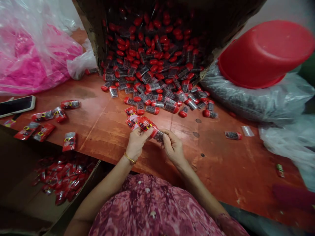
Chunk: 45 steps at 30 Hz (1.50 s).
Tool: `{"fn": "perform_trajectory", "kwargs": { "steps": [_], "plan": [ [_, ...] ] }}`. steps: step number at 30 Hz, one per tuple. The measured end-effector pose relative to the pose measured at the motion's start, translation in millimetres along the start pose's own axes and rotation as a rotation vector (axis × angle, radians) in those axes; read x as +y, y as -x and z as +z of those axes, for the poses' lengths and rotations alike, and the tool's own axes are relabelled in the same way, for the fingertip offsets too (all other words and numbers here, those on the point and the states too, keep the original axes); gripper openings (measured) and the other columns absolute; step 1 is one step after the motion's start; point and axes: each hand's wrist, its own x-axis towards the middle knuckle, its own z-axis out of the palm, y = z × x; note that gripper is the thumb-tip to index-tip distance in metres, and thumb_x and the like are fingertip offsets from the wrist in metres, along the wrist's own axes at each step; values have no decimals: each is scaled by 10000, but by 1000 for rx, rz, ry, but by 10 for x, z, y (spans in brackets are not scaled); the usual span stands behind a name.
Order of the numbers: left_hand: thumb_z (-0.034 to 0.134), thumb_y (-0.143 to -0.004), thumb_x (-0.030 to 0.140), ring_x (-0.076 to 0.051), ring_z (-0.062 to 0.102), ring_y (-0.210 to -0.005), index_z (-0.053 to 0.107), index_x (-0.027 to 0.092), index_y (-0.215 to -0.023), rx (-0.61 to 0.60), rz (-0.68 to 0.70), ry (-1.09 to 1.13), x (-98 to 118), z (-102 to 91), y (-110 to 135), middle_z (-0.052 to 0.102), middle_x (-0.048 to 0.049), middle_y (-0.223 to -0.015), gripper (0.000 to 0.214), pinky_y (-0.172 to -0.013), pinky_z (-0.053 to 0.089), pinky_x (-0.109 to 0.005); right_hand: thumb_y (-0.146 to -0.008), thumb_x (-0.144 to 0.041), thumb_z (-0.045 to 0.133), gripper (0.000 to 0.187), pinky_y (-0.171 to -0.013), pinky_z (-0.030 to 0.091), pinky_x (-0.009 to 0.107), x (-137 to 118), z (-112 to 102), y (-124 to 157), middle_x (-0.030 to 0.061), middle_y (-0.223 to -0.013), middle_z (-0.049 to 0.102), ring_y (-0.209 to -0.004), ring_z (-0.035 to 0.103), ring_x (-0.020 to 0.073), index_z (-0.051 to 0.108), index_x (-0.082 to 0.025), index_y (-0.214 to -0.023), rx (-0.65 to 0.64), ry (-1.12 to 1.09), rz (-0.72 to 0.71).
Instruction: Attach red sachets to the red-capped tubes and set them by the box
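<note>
My left hand (136,144) is closed, pinching a red printed wrapper (145,122) with a yellow and black picture. In the fingers of my right hand (173,146) is a small clear tube (158,136) with dark contents. The tube's red end meets the wrapper; how far it sits inside I cannot tell. Just beyond my left hand lie several flat printed wrappers (130,113). A big heap of red-capped tubes (152,87) spills towards my hands from a tipped cardboard box (94,32).
Several wrapped tubes (44,131) and a phone (17,105) lie at the left. Below the table edge, an open carton (19,190) holds red packets. A red bucket (265,54) rests upside down on a plastic bag (246,95). One loose tube (233,135) lies at the right.
</note>
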Motion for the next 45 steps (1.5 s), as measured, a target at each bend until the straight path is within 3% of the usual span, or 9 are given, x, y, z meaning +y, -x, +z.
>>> {"fn": "perform_trajectory", "kwargs": {
  "steps": [4,9,14,20,29,34,38,41,45],
  "plan": [
    [838,-441,335,-73,569,-549,623,131,-696,19,54,63,-56,36,-10,660,11,-634,391,-565,439,-194,-893,-384,403,243,-449,407,209,2,216,-59,-19,-700,554,-470,458,72,536,-196,-967,147,-170,83],
    [795,-539,377,-89,579,-597,638,117,-682,-12,71,111,-20,-23,-59,656,-5,-651,335,-613,448,-214,-870,-418,453,211,-409,354,193,-3,286,-135,-77,-561,456,-415,402,66,497,-213,-892,27,-201,105],
    [822,-485,346,-91,556,-576,642,119,-680,-66,38,88,20,-50,-95,632,9,-623,349,-577,438,-216,-858,-440,472,222,-433,375,185,-18,325,-218,-71,-613,488,-454,442,63,455,-220,-874,35,-226,114],
    [790,-538,339,-107,575,-619,645,125,-716,-31,39,75,176,-139,-108,649,-8,-675,313,-618,439,-232,-782,-491,554,340,-475,434,207,-3,313,-176,-78,-627,528,-441,502,69,421,-229,-951,-179,-360,139],
    [797,-539,270,-109,607,-725,663,149,-747,67,192,-21,12,-102,-60,678,5,-752,275,-748,461,-242,-822,-353,449,141,-480,401,206,80,444,-324,-49,-589,517,-488,488,92,472,-213,-816,-17,-131,51],
    [785,-564,299,-156,631,-786,666,120,-778,141,222,-113,53,-162,-91,696,-33,-784,304,-774,476,-274,-834,-274,426,146,-527,417,227,-61,581,-355,-4,-642,589,-537,532,116,547,-193,-832,-65,161,-78],
    [718,-663,336,-170,653,-848,652,158,-754,203,104,4,352,-511,-184,705,-45,-808,211,-779,495,-279,-828,-235,435,212,-630,451,282,-62,110,-604,56,-801,669,-666,581,169,611,-196,-938,-87,569,-157],
    [539,-798,432,-134,592,-1061,629,239,-738,425,297,105,638,-946,-289,699,-11,-981,222,-875,467,-249,-773,-98,401,342,-800,430,397,137,-540,-931,167,-1021,652,-907,562,269,613,-119,-1040,66,981,-76],
    [388,-804,588,-135,477,-1227,636,263,-757,552,444,188,762,-1196,-307,659,-46,-1113,411,-928,438,-250,-693,-29,402,537,-864,394,432,498,-1068,-1139,176,-1245,545,-1074,470,304,532,-91,-1210,-36,1235,-120]
  ]
}}
